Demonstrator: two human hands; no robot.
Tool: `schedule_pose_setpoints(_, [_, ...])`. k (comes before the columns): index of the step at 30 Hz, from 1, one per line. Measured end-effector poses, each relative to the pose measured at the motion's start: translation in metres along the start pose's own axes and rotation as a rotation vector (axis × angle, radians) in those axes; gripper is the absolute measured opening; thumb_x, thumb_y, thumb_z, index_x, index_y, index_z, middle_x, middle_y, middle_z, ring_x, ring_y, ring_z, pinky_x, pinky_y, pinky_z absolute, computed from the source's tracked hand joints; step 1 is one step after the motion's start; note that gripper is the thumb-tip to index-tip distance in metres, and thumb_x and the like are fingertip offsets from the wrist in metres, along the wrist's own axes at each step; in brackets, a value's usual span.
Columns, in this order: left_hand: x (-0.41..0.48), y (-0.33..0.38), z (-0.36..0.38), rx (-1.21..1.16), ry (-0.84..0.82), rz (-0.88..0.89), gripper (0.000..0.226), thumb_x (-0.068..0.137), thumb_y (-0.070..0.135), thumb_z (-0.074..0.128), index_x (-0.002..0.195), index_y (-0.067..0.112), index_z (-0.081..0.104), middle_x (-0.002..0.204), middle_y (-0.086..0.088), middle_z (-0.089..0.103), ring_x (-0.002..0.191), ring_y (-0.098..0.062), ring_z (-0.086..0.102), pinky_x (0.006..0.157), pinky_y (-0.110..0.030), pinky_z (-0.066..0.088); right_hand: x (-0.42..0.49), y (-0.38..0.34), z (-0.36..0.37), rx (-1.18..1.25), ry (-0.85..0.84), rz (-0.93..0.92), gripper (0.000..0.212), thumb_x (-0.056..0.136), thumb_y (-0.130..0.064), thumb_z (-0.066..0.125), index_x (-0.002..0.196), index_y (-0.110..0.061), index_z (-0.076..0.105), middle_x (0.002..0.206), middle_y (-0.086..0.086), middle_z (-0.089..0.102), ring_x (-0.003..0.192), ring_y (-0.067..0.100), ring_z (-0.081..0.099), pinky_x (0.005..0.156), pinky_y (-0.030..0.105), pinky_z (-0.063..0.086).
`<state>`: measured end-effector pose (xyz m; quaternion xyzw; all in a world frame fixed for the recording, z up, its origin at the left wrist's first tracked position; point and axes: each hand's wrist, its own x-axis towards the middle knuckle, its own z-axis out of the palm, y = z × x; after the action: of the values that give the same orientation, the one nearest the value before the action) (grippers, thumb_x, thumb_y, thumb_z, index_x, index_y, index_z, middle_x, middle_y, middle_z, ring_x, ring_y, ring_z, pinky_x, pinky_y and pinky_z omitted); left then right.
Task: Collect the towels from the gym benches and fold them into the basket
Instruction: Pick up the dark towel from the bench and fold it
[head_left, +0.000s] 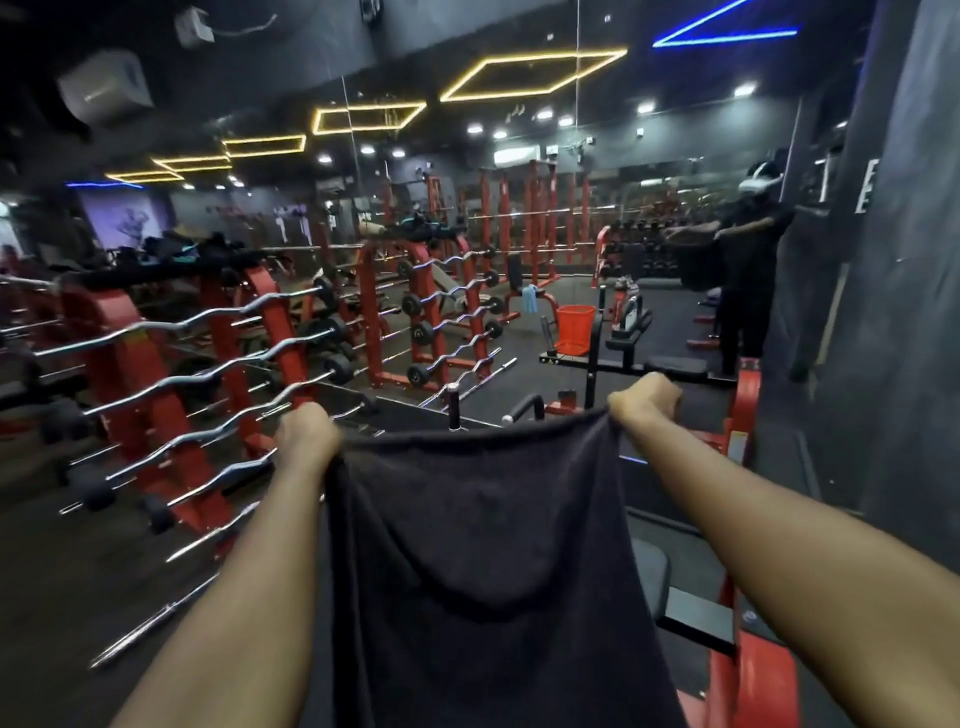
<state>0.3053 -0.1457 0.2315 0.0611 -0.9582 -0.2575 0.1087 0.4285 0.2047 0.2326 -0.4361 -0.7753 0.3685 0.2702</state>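
Observation:
A dark grey towel (478, 561) hangs spread out in front of me, held up by its two top corners. My left hand (306, 439) grips the left corner and my right hand (644, 402) grips the right corner, both arms stretched forward. Its upper edge sags slightly between the hands. An orange basket (574, 330) shows in the wall mirror ahead, standing on the floor. A light blue towel (530, 299) hangs on a red bench frame, also seen in the mirror.
A red rack of curl bars (171, 374) fills the left side. A black bench pad on a red frame (691, 603) sits below my right arm. The mirror shows a person (748, 270) holding a towel. A dark wall (904, 312) stands at right.

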Motion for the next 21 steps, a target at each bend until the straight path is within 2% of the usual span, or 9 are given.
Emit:
schedule_pose_setpoints(3, [-0.027,0.034,0.008,0.050,-0.166,0.088,0.036,0.082,0.014,0.070,0.113,-0.002,0.064,0.118,-0.022,0.066,0.110,-0.036,0.064,0.087,-0.037,0.052,-0.018,-0.005,0.010,0.040,-0.192,-0.092,0.024,0.072,-0.021,0.076,0.084,-0.002,0.072,0.083,0.012,0.072,0.084,0.028,0.072,0.075,0.034,0.059])
schedule_pose_setpoints(5, [-0.048,0.064,0.015,0.000,-0.250,0.180,0.028,0.083,0.018,0.069,0.107,0.001,0.066,0.109,-0.018,0.068,0.106,-0.031,0.066,0.082,-0.033,0.052,-0.035,-0.009,0.020,0.100,-0.311,-0.210,0.018,0.071,-0.024,0.077,0.070,-0.008,0.069,0.065,0.005,0.070,0.062,0.020,0.070,0.059,0.027,0.058])
schedule_pose_setpoints(7, [-0.068,0.091,0.017,-0.095,-0.307,0.290,0.010,0.086,0.018,0.067,0.085,0.010,0.061,0.085,-0.011,0.064,0.090,-0.027,0.067,0.069,-0.026,0.051,-0.055,-0.013,0.030,0.186,-0.465,-0.346,0.022,0.075,-0.019,0.079,0.063,-0.013,0.062,0.055,0.002,0.064,0.040,0.009,0.059,0.041,0.017,0.044])
schedule_pose_setpoints(8, [-0.078,0.101,0.018,-0.163,-0.331,0.334,0.015,0.087,0.016,0.067,0.080,0.011,0.054,0.077,-0.005,0.057,0.077,-0.025,0.064,0.059,-0.021,0.052,-0.064,-0.014,0.033,0.245,-0.536,-0.402,0.022,0.077,-0.017,0.078,0.065,-0.015,0.060,0.055,0.004,0.063,0.037,0.009,0.057,0.039,0.018,0.044])
schedule_pose_setpoints(10, [-0.089,0.113,0.021,-0.294,-0.359,0.390,0.019,0.086,0.013,0.068,0.088,0.008,0.050,0.077,-0.002,0.052,0.068,-0.019,0.060,0.047,-0.022,0.055,-0.073,-0.016,0.039,0.305,-0.578,-0.513,0.016,0.078,-0.019,0.077,0.070,-0.016,0.062,0.062,0.007,0.068,0.047,0.016,0.064,0.048,0.032,0.055])
schedule_pose_setpoints(12, [-0.091,0.116,0.020,-0.365,-0.358,0.399,0.020,0.086,0.014,0.066,0.095,0.008,0.049,0.085,-0.005,0.055,0.079,-0.027,0.066,0.056,-0.041,0.061,-0.078,-0.016,0.038,0.322,-0.559,-0.590,0.006,0.081,-0.019,0.072,0.077,-0.017,0.068,0.070,0.005,0.074,0.063,0.019,0.071,0.065,0.043,0.061])
schedule_pose_setpoints(14, [-0.089,0.116,0.018,-0.428,-0.389,0.376,0.015,0.090,0.012,0.058,0.098,0.010,0.045,0.096,-0.011,0.055,0.087,-0.034,0.066,0.060,-0.050,0.061,-0.079,-0.015,0.033,0.367,-0.613,-0.628,0.005,0.087,-0.013,0.067,0.088,-0.016,0.071,0.079,0.002,0.075,0.072,0.014,0.071,0.072,0.039,0.062])
schedule_pose_setpoints(18, [-0.092,0.123,0.003,-0.594,-0.531,0.325,0.026,0.089,-0.002,0.033,0.111,0.012,0.034,0.105,-0.018,0.045,0.073,-0.026,0.058,0.044,-0.036,0.055,-0.075,-0.014,0.024,0.365,-0.863,-0.707,0.033,0.071,-0.025,0.084,0.100,-0.020,0.070,0.097,0.004,0.076,0.093,0.014,0.072,0.084,0.033,0.059])
schedule_pose_setpoints(21, [-0.094,0.126,-0.003,-0.661,-0.601,0.303,0.039,0.082,-0.005,0.025,0.115,0.013,0.034,0.094,-0.024,0.052,0.058,-0.029,0.061,0.046,-0.034,0.056,-0.073,-0.016,0.023,0.299,-0.631,-0.802,0.030,0.064,-0.019,0.085,0.091,-0.019,0.071,0.088,0.002,0.075,0.086,0.015,0.072,0.079,0.037,0.059])
